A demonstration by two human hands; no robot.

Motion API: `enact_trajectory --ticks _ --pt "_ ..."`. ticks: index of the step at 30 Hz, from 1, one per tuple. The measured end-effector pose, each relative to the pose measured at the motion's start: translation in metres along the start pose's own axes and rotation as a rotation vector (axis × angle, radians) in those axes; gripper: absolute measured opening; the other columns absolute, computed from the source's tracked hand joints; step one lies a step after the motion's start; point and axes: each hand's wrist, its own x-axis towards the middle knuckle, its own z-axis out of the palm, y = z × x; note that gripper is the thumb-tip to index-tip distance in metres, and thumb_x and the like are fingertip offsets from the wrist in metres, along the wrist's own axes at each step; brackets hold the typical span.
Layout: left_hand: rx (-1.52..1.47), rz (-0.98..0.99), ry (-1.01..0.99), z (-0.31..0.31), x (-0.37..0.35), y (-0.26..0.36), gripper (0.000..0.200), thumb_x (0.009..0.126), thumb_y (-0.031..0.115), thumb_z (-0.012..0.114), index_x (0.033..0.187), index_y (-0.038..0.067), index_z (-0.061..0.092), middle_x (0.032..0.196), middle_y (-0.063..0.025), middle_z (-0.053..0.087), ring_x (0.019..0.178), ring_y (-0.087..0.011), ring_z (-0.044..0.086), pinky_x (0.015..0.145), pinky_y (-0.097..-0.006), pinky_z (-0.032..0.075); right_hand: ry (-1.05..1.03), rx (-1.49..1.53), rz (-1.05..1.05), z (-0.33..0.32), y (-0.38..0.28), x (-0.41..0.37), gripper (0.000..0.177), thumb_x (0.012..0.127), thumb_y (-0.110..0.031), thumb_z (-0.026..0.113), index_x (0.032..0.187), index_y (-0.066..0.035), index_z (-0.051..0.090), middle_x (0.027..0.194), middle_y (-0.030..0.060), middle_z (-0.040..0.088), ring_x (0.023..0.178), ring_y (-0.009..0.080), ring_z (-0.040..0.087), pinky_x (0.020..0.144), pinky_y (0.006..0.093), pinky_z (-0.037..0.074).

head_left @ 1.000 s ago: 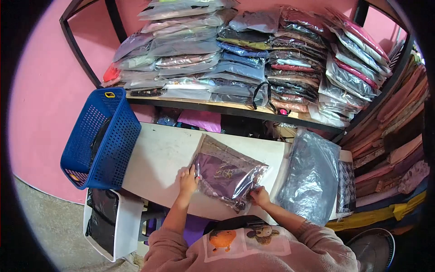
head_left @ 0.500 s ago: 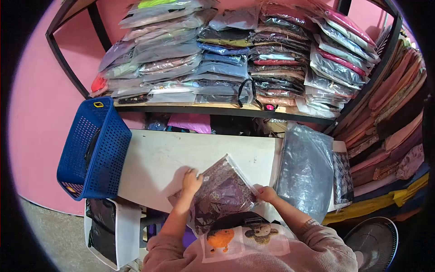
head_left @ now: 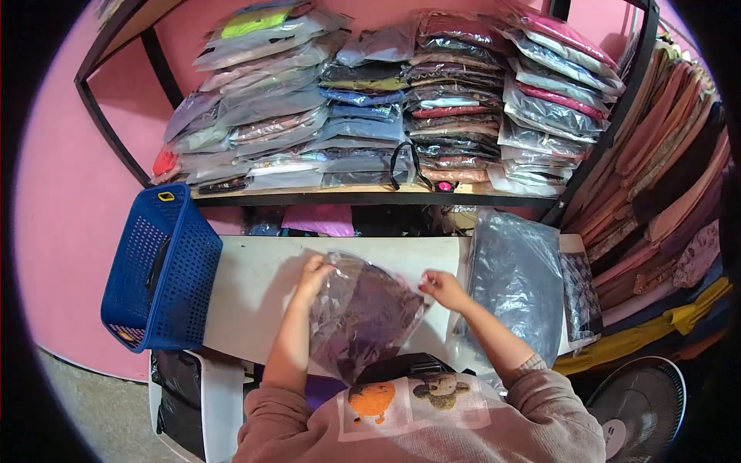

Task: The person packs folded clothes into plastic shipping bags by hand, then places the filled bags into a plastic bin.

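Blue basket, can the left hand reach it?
Probably yes: only tabletop shows between the left hand and the blue basket, though that hand is holding the clear packet.

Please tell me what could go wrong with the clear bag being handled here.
The clear bag, held near its upper edge by the left hand and right hand, might slip or let the purple item inside bunch up. The right forearm, beside the large plastic packaging, might also nudge it.
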Motion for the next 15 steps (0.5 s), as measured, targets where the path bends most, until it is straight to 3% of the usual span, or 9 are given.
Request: enact_trajectory --ticks 2,3,4,5,8,12,15 --pt "-0.080 0.048 0.114 -0.009 -0.019 0.059 0.031 0.081 0.015 0.066 0.110 0.006 0.059 0.099 -0.0039 0.063 0.093 -0.0147 0.056 0.084 -0.0294 0.043 0.014 0.193 -0.215 -0.006 -0.037 0.026 0.011 0.086 -0.012 0.060 0.086 -0.001 0.057 0.066 0.0028 0.057 0.063 0.0075 0.049 0.056 0.0283 0.042" --pt "-0.110 0.082 0.037 -0.028 -0.005 0.057 0.033 0.082 0.018 0.067 0.112 0.006 0.059 0.103 -0.0043 0.062 0.096 -0.0155 0.056 0.084 -0.0288 0.042 0.005 0.200 -0.253 -0.010 -0.053 0.039 0.010 0.086 -0.010 0.060 0.087 -0.001 0.057 0.066 0.0020 0.056 0.062 0.0072 0.049 0.055 0.0271 0.041" --pt "-0.091 -0.019 0.102 -0.035 -0.014 0.085 0.030 0.083 0.018 0.067 0.110 0.007 0.060 0.098 -0.0021 0.064 0.089 -0.0119 0.057 0.075 -0.0241 0.042 0.017 0.151 -0.309 -0.017 -0.079 0.049 0.009 0.086 -0.010 0.059 0.086 -0.001 0.057 0.066 0.0021 0.056 0.062 0.0071 0.051 0.056 0.0271 0.042" --pt "-0.121 0.032 0.089 -0.045 -0.013 0.097 0.027 0.083 0.017 0.067 0.108 0.009 0.061 0.094 0.0000 0.064 0.083 -0.0085 0.056 0.069 -0.0214 0.039 0.043 -0.036 -0.314 -0.030 -0.117 0.050 0.008 0.086 -0.010 0.060 0.086 -0.001 0.058 0.066 0.0035 0.058 0.062 0.0072 0.052 0.056 0.0274 0.043" --pt "-0.259 0.175 0.108 -0.066 -0.009 0.125 0.012 0.083 0.011 0.067 0.094 0.013 0.063 0.083 0.0070 0.063 0.067 0.0006 0.048 0.055 -0.0171 0.029 0.108 0.036 -0.440 -0.044 -0.161 0.076 0.013 0.085 -0.014 0.065 0.086 -0.001 0.061 0.066 0.0099 0.061 0.060 0.0124 0.055 0.059 0.0301 0.045" --pt "-0.299 0.494 0.178 -0.067 -0.020 0.165 0.011 0.083 0.004 0.067 0.089 0.010 0.062 0.081 0.0050 0.061 0.072 -0.0023 0.052 0.064 -0.0168 0.037 0.335 -0.121 -0.513 -0.062 -0.219 0.076 0.013 0.083 -0.012 0.067 0.089 -0.001 0.065 0.075 0.0136 0.067 0.067 0.0198 0.065 0.064 0.0311 0.048" --pt "-0.175 0.590 0.195 -0.067 -0.048 0.180 0.011 0.083 0.001 0.067 0.089 0.007 0.060 0.081 0.0038 0.060 0.075 -0.0041 0.054 0.070 -0.0176 0.040 0.383 -0.055 -0.555 -0.070 -0.221 0.074 0.012 0.083 -0.012 0.069 0.088 -0.001 0.068 0.073 0.0114 0.067 0.066 0.0145 0.061 0.064 0.0299 0.047"
